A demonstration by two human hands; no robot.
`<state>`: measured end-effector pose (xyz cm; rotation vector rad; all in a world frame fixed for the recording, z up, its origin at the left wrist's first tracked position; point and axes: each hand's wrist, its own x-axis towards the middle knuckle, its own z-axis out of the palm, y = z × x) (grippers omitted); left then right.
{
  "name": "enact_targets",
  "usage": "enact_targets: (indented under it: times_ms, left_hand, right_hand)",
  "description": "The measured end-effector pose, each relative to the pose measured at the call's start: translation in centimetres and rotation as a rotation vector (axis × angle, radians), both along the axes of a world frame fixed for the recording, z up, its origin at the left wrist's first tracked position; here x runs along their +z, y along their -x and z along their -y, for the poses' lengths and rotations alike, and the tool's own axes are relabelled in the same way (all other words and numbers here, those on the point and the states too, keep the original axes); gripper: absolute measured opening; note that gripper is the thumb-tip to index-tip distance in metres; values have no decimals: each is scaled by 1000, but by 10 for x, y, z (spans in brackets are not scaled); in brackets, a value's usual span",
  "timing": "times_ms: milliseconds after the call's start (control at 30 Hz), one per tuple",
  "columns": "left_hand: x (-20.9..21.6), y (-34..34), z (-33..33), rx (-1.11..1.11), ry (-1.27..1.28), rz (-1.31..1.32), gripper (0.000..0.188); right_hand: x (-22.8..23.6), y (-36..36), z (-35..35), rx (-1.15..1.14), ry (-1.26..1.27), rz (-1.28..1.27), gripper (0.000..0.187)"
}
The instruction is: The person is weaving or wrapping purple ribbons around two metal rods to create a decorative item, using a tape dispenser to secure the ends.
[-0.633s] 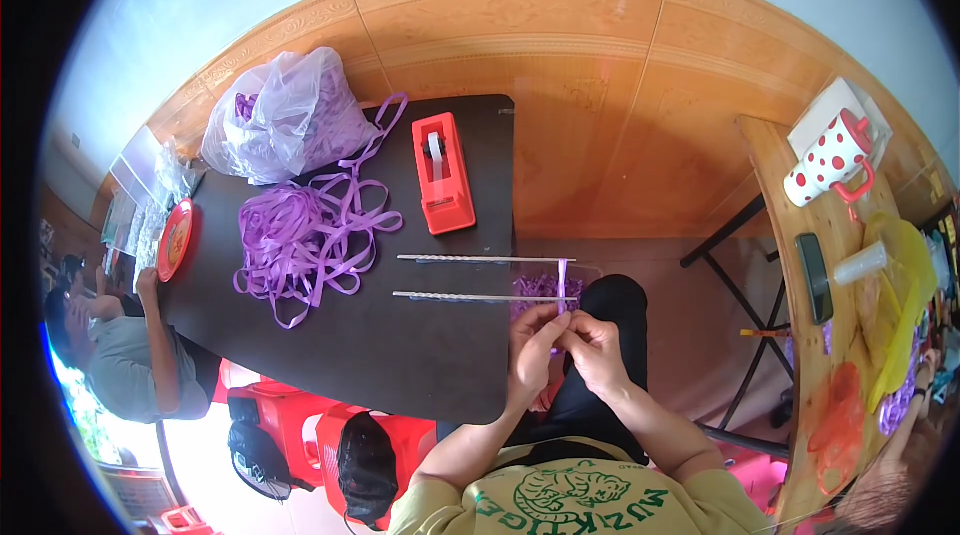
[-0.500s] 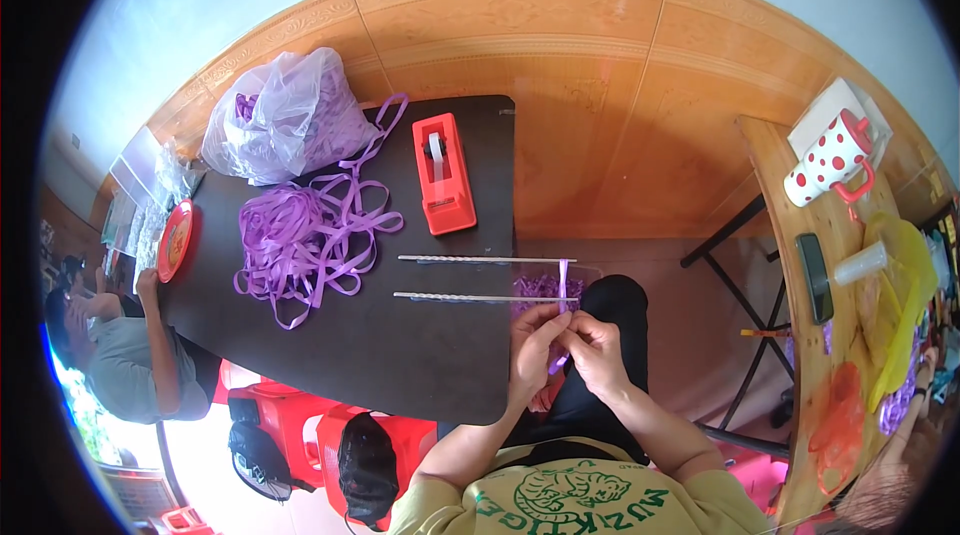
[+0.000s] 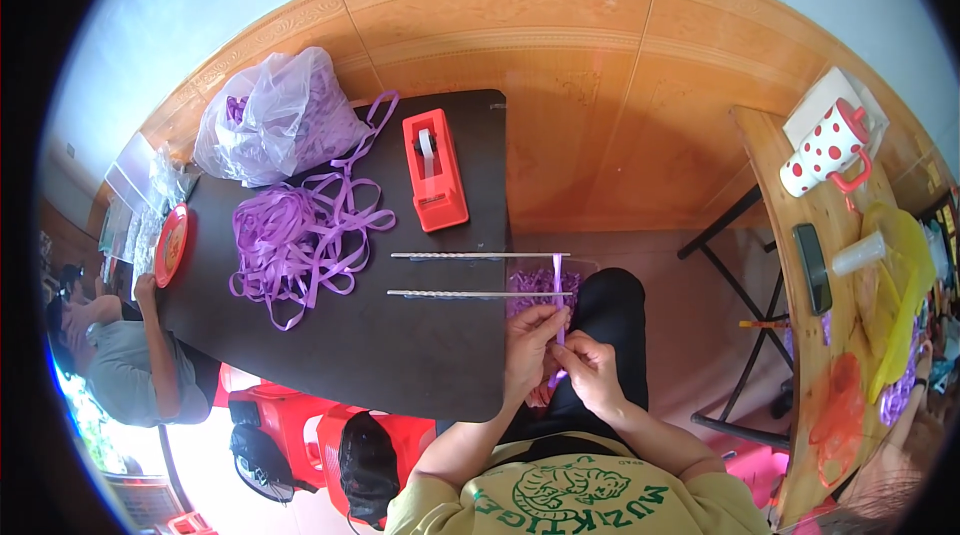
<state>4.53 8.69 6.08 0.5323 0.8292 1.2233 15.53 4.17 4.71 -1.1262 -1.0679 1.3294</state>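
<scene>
Two metal chopsticks [image 3: 450, 293] with twisted ends lie parallel across the dark table's right edge, tips sticking out past it. A purple ribbon [image 3: 558, 273] hangs over these tips and runs down to my hands. Just below the nearer chopstick, my left hand [image 3: 533, 343] pinches the ribbon between thumb and fingers. My right hand [image 3: 590, 373], lower and to the right, has its fingers closed on the ribbon's lower part. Exactly how the ribbon is wound or knotted is too small to tell. Beneath the chopstick tips, a container of purple ribbon pieces [image 3: 535, 281] is partly hidden.
On the table [image 3: 430, 355] are a purple ribbon heap [image 3: 285, 240], a stuffed plastic bag [image 3: 285, 120], a red tape dispenser [image 3: 436, 175] and a red plate [image 3: 172, 245]. A wooden table [image 3: 775, 185] at right bears a dotted tumbler [image 3: 828, 150] and phone [image 3: 813, 270]. People sit at both sides.
My right hand has moved down, away from my left hand, along the ribbon. The left hand still pinches it below the chopsticks. The whole view has shifted slightly.
</scene>
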Motion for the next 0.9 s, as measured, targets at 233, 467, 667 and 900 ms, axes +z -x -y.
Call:
enact_targets:
  times_ms: [233,467,667,900]
  left_hand:
    - [5,2,5,-33,12,-65,13]
    - [-1,4,6,-39,38,-172,7]
    - [2,2,7,18,-35,-237,6]
    - [9,3,11,-46,-78,-334,7]
  right_hand:
    - [12,1,7,-30,-69,47,12]
    - [15,3,12,-89,-131,121,14]
    - [2,2,11,-159,-280,259,15]
    - [-9,-1,9,-115,-289,318,15]
